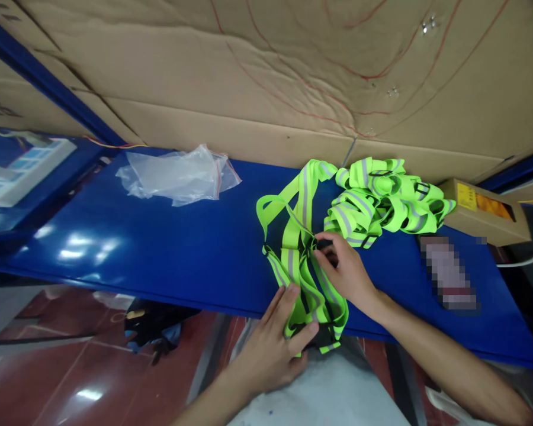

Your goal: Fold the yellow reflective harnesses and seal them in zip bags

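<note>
A neon yellow-green reflective harness (pixel 292 263) with grey stripes and black buckles lies spread over the front edge of the blue table. My left hand (pixel 279 337) rests on its lower straps, thumb and fingers apart, with the near end hanging past the edge. Higher up, my right hand (pixel 341 263) pinches a strap by a small black fitting, thumb and forefinger together. Behind that hand sits a heap of similar reflective straps (pixel 382 204), looped and tangled with black buckles among them.
Clear plastic zip bags (pixel 177 174) lie at the back left of the blue table (pixel 160 248). To the right are an open cardboard box (pixel 484 216) and a blurred phone-like item (pixel 448 272). Cardboard panels (pixel 249 77) with red wires stand behind.
</note>
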The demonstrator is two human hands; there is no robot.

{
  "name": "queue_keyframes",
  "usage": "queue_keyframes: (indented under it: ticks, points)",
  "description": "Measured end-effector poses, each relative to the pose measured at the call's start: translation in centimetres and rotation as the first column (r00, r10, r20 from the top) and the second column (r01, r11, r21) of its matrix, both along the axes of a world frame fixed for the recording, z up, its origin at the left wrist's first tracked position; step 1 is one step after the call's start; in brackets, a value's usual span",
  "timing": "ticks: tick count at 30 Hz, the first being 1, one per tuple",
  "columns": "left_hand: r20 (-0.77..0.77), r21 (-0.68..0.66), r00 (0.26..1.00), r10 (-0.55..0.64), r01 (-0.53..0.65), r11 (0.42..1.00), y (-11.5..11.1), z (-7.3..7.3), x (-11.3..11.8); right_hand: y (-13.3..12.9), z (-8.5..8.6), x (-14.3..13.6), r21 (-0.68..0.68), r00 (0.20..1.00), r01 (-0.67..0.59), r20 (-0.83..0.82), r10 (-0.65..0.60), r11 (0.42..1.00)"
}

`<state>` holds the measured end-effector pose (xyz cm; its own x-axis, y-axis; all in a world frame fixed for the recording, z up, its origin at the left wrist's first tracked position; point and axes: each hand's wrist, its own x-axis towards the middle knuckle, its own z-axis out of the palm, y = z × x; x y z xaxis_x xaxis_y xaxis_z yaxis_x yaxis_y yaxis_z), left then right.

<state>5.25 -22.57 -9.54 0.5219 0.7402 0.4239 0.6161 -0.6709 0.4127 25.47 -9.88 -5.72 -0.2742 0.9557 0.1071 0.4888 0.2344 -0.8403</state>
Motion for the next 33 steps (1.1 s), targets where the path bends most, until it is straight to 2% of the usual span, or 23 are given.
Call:
queue_keyframes:
  ticks: [4,7,11,14,19,23,27,29,33]
  points:
    - [0.025,-0.019,1.0,0.007,-0.006,1.0,0.0,-0.4,-0.1,-0.6,-0.5,-0.4,-0.121,0.989,0.026,-0.139,-0.042,0.992]
    - [0.038,-0.029,0.999,0.002,-0.001,1.0,0.3,-0.1,0.1,-1.0,-1.2,-0.5,-0.123,0.98,0.028,-0.194,-0.052,0.992]
    - [-0.03,-0.059,0.999,-0.013,0.011,0.998,0.8,0.7,0.6,-0.9,-1.9,-0.5,-0.134,0.969,0.026,-0.239,-0.058,0.991]
    - [-0.096,-0.078,0.995,-0.031,0.023,0.997,1.0,1.1,0.9,-0.7,-1.6,-0.4,-0.16,0.966,0.003,-0.254,-0.044,0.987]
    - [-0.172,-0.125,0.985,-0.036,0.015,0.992,1.6,1.7,1.3,-1.1,-0.2,0.2,-0.232,0.96,-0.128,-0.274,0.061,0.964]
    - [-0.192,-0.128,0.981,-0.026,0.002,0.992,2.2,1.7,1.7,-1.3,-0.4,0.5,-0.26,0.945,-0.237,-0.284,0.16,0.936]
    - [-0.057,-0.069,0.998,-0.006,0.002,0.998,2.2,0.9,1.7,-0.7,-1.4,0.4,-0.303,0.908,-0.196,-0.414,0.057,0.933]
    - [0.025,-0.083,1.0,0.007,-0.005,0.996,2.1,0.5,1.6,-0.5,-1.9,0.2,-0.322,0.882,-0.182,-0.472,0.009,0.929]
    - [0.035,-0.097,0.997,-0.071,0.074,0.993,2.3,0.5,1.5,-0.6,-2.4,-0.3,-0.303,0.863,-0.178,-0.505,0.001,0.936]
